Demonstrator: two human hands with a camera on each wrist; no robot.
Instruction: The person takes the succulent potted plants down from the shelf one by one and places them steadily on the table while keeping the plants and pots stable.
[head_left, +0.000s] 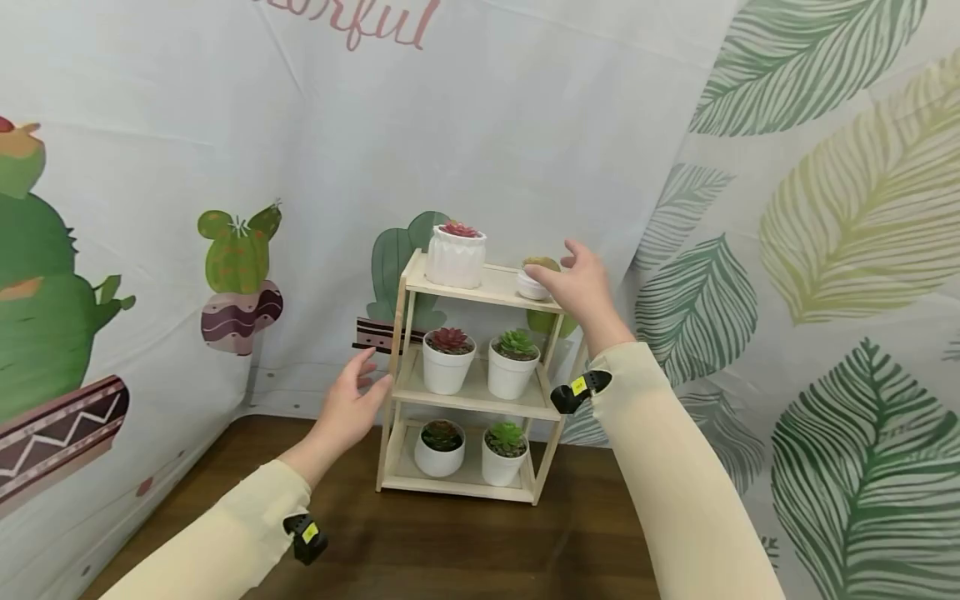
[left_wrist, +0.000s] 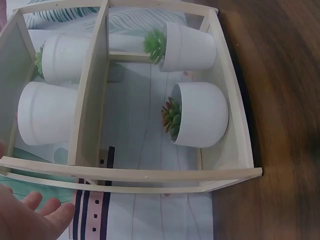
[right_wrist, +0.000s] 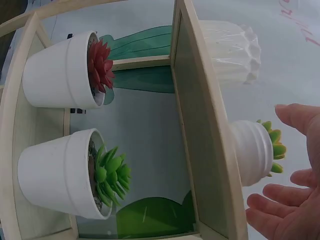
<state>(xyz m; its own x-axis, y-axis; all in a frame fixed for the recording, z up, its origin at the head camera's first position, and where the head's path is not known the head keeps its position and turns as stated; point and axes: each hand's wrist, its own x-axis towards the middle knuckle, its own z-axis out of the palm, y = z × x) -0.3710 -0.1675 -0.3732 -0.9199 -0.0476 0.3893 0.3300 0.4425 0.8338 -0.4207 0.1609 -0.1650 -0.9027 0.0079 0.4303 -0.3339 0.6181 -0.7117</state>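
A small white pot with a yellow-green succulent (right_wrist: 252,152) stands at the right end of the top tier of a three-tier wooden shelf (head_left: 480,405). My right hand (head_left: 583,287) is beside this pot, thumb and fingers spread; the right wrist view shows a gap between thumb and pot. At the top left stands a ribbed white pot with a red succulent (head_left: 455,260). My left hand (head_left: 348,406) is by the shelf's left side, holding nothing, its fingers loosely bent. In the left wrist view its fingertips (left_wrist: 61,212) lie just outside the side rail.
On the middle tier are a red succulent pot (head_left: 447,367) and a green succulent pot (head_left: 512,371). The bottom tier carries a rounded pot (head_left: 440,454) and another green succulent pot (head_left: 504,458). Below is a brown wooden table (head_left: 450,550); a printed cloth (head_left: 525,125) hangs behind.
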